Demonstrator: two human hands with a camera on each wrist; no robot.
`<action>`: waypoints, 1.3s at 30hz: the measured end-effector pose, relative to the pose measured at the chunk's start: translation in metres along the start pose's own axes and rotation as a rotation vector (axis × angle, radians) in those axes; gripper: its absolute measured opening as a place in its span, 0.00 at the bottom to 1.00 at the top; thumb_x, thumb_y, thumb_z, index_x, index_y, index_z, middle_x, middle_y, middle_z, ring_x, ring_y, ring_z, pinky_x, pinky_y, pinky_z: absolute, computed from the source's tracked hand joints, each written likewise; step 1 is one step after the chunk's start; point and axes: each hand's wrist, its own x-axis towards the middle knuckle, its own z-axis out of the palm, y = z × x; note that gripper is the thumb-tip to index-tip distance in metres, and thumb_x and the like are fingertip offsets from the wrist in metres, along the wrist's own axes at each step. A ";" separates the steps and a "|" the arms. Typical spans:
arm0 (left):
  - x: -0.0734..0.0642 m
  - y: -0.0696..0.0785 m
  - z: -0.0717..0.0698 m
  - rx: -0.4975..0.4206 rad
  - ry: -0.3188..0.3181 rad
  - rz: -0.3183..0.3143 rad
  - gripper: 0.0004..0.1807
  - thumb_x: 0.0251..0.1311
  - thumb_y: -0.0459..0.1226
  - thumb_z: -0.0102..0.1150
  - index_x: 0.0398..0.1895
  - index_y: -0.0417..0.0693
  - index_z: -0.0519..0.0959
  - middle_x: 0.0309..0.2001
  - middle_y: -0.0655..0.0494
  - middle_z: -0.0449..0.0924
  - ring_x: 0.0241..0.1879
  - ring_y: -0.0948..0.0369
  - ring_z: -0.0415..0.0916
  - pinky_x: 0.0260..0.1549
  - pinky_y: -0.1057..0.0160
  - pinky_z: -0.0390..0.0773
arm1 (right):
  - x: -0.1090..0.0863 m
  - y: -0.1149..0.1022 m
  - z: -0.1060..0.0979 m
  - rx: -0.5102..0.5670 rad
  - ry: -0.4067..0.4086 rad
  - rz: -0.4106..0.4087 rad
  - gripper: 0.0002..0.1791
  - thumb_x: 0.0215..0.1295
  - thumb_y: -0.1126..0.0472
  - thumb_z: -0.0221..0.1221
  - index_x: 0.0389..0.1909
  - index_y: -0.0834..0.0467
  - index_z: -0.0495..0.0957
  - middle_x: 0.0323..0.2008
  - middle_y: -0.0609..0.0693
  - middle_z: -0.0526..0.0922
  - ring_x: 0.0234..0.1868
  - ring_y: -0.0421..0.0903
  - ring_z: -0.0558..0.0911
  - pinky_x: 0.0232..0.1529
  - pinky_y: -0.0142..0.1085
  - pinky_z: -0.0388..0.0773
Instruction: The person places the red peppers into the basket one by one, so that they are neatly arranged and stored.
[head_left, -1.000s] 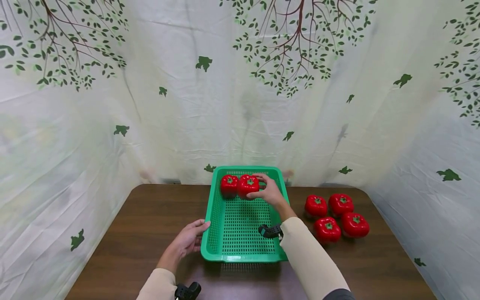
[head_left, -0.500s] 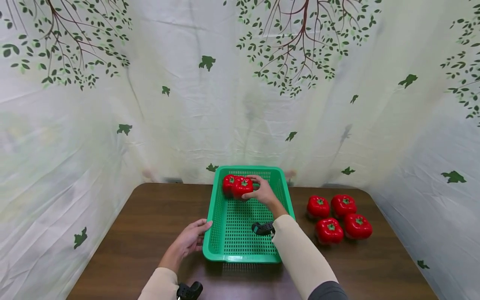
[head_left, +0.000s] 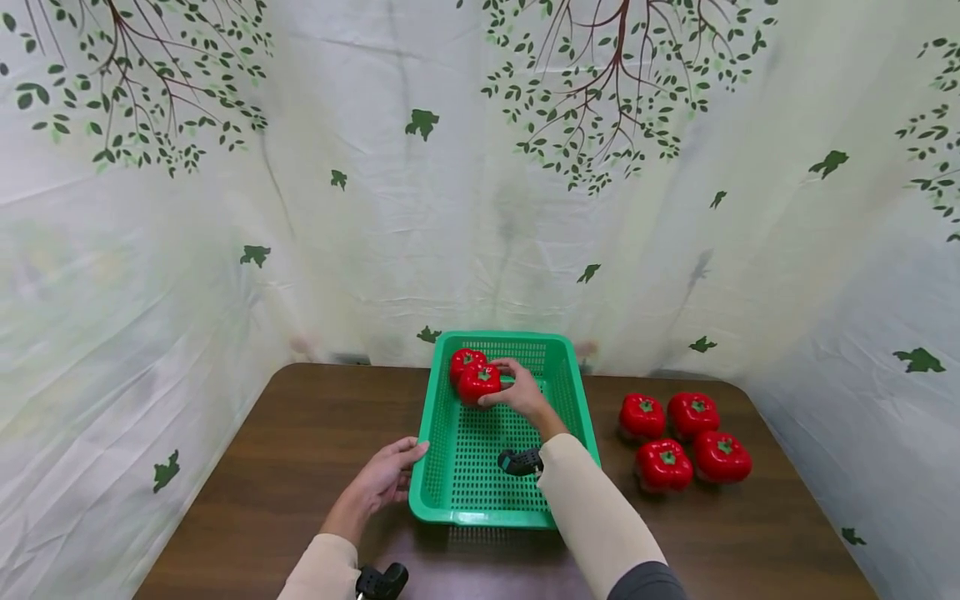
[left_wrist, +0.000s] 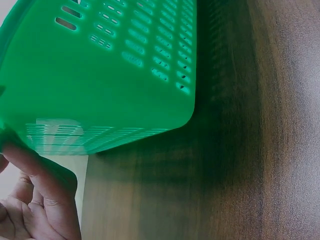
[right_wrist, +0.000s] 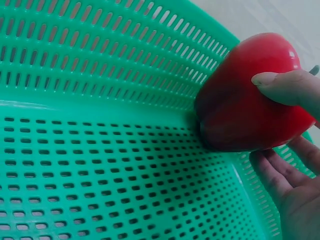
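Observation:
A green perforated plastic basket (head_left: 504, 520) stands on the table, long side running away from me. My left hand (head_left: 381, 480) holds its left rim, thumb at the rim; in the left wrist view the fingers (left_wrist: 52, 192) bend beside the basket's wall. Inside the basket, my right hand (head_left: 525, 395) grips a red bell pepper (head_left: 478, 386) between thumb and fingers. The right wrist view shows this bell pepper (right_wrist: 245, 100) low against the basket's side, thumb on one face and fingers opposite. Another red bell pepper (head_left: 467, 360) sits behind it in the far left corner, partly hidden.
Several more red bell peppers (head_left: 664, 465) stand in a group on the brown wooden table (head_left: 315, 417), right of the basket. A pale curtain (head_left: 465, 208) printed with leaves and branches hangs behind and at the sides.
My right hand has moved the gripped bell pepper left and toward me, from beside the other one to in front of it. The left hand stays at the rim.

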 end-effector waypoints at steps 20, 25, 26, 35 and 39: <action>-0.002 0.000 -0.001 -0.001 -0.024 0.008 0.25 0.66 0.51 0.54 0.54 0.41 0.71 0.43 0.47 0.78 0.36 0.55 0.81 0.37 0.57 0.82 | 0.001 0.016 0.020 -0.071 -0.011 0.069 0.39 0.46 0.68 0.73 0.62 0.56 0.68 0.60 0.61 0.70 0.59 0.60 0.70 0.48 0.49 0.79; -0.002 0.000 -0.001 0.002 -0.018 0.011 0.25 0.66 0.52 0.55 0.54 0.41 0.71 0.43 0.47 0.79 0.36 0.54 0.81 0.37 0.57 0.82 | -0.001 0.019 0.027 -0.093 0.003 0.080 0.38 0.46 0.68 0.73 0.61 0.56 0.69 0.60 0.61 0.70 0.60 0.60 0.69 0.49 0.49 0.79; -0.002 -0.001 0.000 0.002 -0.015 0.009 0.26 0.65 0.52 0.55 0.54 0.41 0.71 0.43 0.47 0.78 0.36 0.54 0.81 0.37 0.57 0.82 | -0.002 0.020 0.028 -0.090 0.009 0.083 0.38 0.46 0.68 0.73 0.61 0.56 0.69 0.59 0.61 0.70 0.60 0.60 0.70 0.49 0.49 0.79; -0.002 -0.001 -0.001 0.005 -0.004 0.000 0.26 0.64 0.53 0.55 0.54 0.41 0.71 0.42 0.48 0.79 0.36 0.55 0.81 0.37 0.57 0.81 | -0.001 0.023 0.034 -0.042 0.025 0.073 0.38 0.46 0.70 0.72 0.61 0.56 0.69 0.60 0.61 0.70 0.60 0.61 0.69 0.50 0.50 0.78; -0.002 -0.001 -0.001 0.001 -0.013 0.004 0.25 0.65 0.52 0.54 0.53 0.41 0.71 0.42 0.48 0.79 0.36 0.55 0.81 0.36 0.58 0.81 | 0.000 0.025 0.035 -0.036 0.026 0.068 0.38 0.46 0.70 0.73 0.61 0.57 0.68 0.60 0.61 0.70 0.60 0.61 0.69 0.50 0.50 0.78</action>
